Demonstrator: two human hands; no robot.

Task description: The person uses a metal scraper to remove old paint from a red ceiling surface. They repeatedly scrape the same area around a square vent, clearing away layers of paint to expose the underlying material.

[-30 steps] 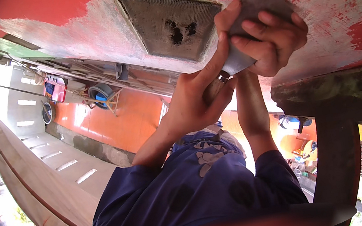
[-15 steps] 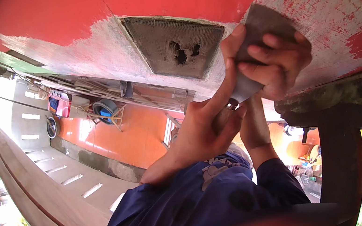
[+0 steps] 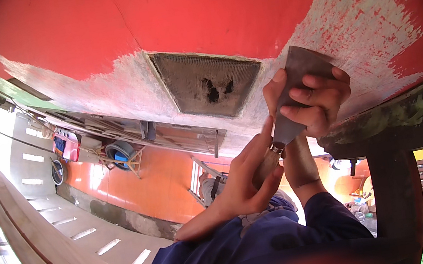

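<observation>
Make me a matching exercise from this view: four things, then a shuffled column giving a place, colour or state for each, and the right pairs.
Things
1. Handle
2. Blade
3. Mesh
4. Tub

Place, colour or state
A. Dark, with ragged holes
B. Gripped in the left hand
C. Grey and round, left of the picture's middle
D. Crossed by fingers of the right hand

Pairs: 1-B, 2-D, 3-A, 4-C.

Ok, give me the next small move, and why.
I'd probably slide the scraper slightly along the mottled patch: the left hand grips the handle, the right hand holds the blade, whose wide edge faces that patch. Contact isn't clear.
</observation>
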